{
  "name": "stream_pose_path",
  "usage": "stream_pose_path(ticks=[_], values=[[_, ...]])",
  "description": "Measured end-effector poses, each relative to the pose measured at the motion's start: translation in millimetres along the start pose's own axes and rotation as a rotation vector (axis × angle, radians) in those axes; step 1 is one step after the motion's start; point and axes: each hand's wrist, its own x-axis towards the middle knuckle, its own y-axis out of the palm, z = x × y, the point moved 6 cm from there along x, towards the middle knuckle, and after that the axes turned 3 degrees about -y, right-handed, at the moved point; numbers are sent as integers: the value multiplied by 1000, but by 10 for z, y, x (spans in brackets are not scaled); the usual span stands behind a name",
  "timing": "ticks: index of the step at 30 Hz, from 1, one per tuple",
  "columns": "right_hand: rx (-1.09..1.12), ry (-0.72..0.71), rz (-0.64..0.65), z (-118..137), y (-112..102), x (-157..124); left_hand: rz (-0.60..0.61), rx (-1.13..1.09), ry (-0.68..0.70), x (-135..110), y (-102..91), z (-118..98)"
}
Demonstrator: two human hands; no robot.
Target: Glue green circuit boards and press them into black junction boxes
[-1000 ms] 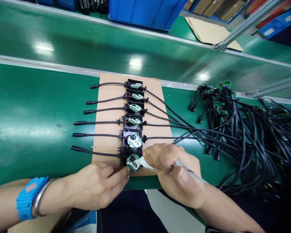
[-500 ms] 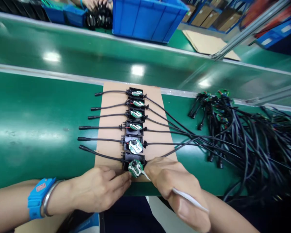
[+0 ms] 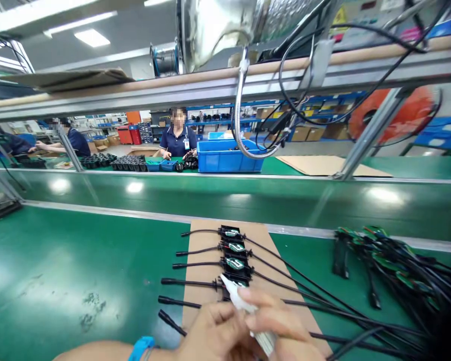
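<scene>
My right hand (image 3: 281,326) is closed around a white tube with a pointed nozzle (image 3: 235,293), which points up and left over the row of units. Close against it, my left hand (image 3: 220,333) has its fingers curled in by the tube; whatever they pinch is hidden. Beyond the nozzle, black housings (image 3: 244,276) lie in a column on a cardboard sheet (image 3: 203,291). Round green circuit boards (image 3: 235,264) with white paste lines sit on them. Black cables (image 3: 195,264) run out left and right. Both hands cover the nearer housings.
A heap of black cables with green boards (image 3: 394,271) lies at the right. Across the partition are a blue bin (image 3: 229,158), flat cardboard (image 3: 323,165) and a seated person (image 3: 178,138). An overhead rail (image 3: 135,93) carries a hanging flexible metal hose (image 3: 238,115).
The view has tilted up. My right hand has brought the tube upright from the nearest board, nozzle now upward. My left hand has left the board's edge and joined the right.
</scene>
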Motion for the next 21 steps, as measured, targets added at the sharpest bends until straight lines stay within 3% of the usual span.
stream_pose_path(ticks=[3,5,8,10,12,14,15,18,21], values=[[-195,-29,-22,40,-147,141,-258,-124,107,205,-85,-309],[-375,37,-36,1,-238,249,-349,-9,202,346,-127,-520],[-600,154,-26,-109,-292,349,-362,191,301,551,-103,-705],[-632,205,-12,-214,-307,380,-331,266,314,652,-63,-716],[-616,316,37,-450,-368,388,-281,301,272,715,-46,-663],[-631,532,155,-873,-513,335,-216,364,202,725,-81,-600],[-677,628,150,-1100,-660,294,-192,426,170,701,-125,-581],[-807,834,115,-1732,-1123,145,-142,763,200,487,-297,-618],[-844,913,147,-2071,-1333,8,-172,1056,280,124,-478,-666]])
